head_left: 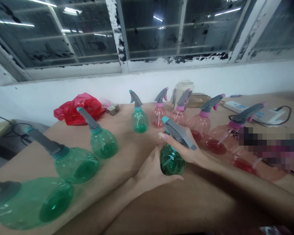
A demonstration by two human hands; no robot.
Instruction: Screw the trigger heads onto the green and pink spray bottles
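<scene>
A green spray bottle (172, 161) with a grey trigger head and teal nozzle tip stands between my hands, low in the middle of the view. My left hand (152, 168) is wrapped round its body from the left, thumb along the near side. Around the grey spray head, my right hand (186, 145) is closed, the index finger reaching toward the nozzle. Part of the bottle's neck is hidden behind the right hand. Nearest to my right forearm is a pink spray bottle (215, 142); to the left is another green spray bottle (104, 143).
Several pink spray bottles line the right and back, green ones the left; another green bottle (139, 120) stands behind. A red plastic bag (80, 109), a pale canister (183, 86) and a white power strip (254, 112) with a cable lie near the wall.
</scene>
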